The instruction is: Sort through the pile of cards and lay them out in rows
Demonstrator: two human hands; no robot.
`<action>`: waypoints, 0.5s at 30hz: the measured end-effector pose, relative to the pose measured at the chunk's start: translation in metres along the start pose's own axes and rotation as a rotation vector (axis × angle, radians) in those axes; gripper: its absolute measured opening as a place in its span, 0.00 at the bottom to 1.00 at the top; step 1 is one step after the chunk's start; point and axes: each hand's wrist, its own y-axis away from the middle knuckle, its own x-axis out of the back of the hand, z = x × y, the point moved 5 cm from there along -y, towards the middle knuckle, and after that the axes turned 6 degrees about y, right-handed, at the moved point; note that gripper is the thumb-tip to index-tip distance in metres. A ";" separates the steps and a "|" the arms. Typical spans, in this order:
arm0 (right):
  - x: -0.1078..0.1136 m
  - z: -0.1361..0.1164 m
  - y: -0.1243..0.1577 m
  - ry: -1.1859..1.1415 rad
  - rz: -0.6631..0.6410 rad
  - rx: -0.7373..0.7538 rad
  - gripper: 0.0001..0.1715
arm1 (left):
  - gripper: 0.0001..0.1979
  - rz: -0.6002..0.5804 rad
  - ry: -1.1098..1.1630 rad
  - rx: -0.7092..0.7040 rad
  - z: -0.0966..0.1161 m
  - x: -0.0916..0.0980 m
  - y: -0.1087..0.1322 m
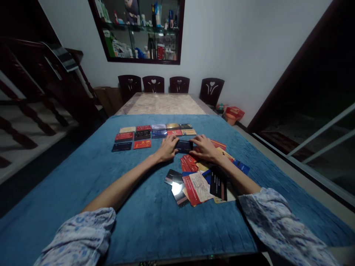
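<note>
A dark card is held between my two hands, just above or on the cloth. My left hand grips its left end with fingers and thumb. My right hand pinches its right end, over the far edge of a loose pile of cards. In that pile lie a red-and-white card, a black card with a stripe, a blue card and several red ones, overlapping at angles. Farther off to the left, cards lie in neat rows, among them an orange-red card and a dark navy card.
A blue cloth covers the near table; beyond it shows a marbled tabletop. Dark wooden chairs stand at the far end. A glass-shelved wall cabinet hangs behind. A red box sits on the floor at right.
</note>
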 end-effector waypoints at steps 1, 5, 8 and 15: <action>0.000 -0.003 -0.003 0.004 -0.009 0.007 0.30 | 0.27 -0.003 -0.008 0.007 -0.001 0.002 0.003; -0.001 -0.016 -0.016 0.014 -0.054 0.035 0.31 | 0.26 -0.009 -0.039 0.036 -0.008 0.013 0.015; 0.000 -0.028 -0.027 0.013 -0.087 0.048 0.33 | 0.25 -0.003 -0.059 0.060 -0.013 0.023 0.024; 0.001 -0.056 -0.046 -0.019 -0.098 0.083 0.31 | 0.24 0.011 -0.083 0.093 -0.030 0.043 0.045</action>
